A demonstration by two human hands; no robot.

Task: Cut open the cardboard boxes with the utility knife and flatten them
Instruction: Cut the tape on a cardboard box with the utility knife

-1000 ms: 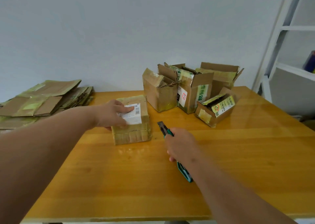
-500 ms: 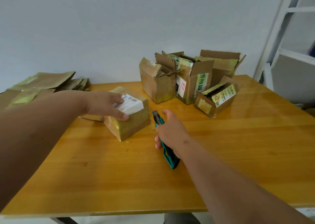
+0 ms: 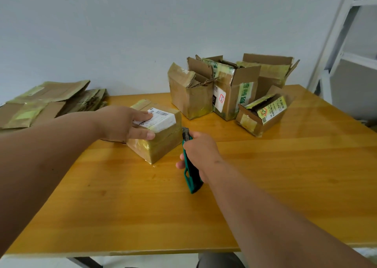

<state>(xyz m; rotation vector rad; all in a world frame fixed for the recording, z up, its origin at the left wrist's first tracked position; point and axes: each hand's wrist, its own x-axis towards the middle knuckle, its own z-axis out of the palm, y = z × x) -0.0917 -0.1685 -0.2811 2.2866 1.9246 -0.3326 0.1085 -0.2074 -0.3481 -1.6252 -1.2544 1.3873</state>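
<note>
A small sealed cardboard box (image 3: 161,145) with yellowish tape and a white label lies turned at an angle on the wooden table (image 3: 265,165). My left hand (image 3: 126,125) holds it from the left, fingers on the label and thumb against its near side. My right hand (image 3: 201,155) grips a green utility knife (image 3: 190,178), whose tip sits at the box's right edge, by the taped seam. Whether the blade is out I cannot tell.
Several opened boxes (image 3: 230,90) stand at the back right of the table. A stack of flattened cardboard (image 3: 40,102) lies at the back left. A white shelf frame (image 3: 346,43) stands to the right, and a pale wall runs behind.
My left hand has turned the box so a corner points toward me. My right hand has brought the knife forward until its tip is at the box's right edge.
</note>
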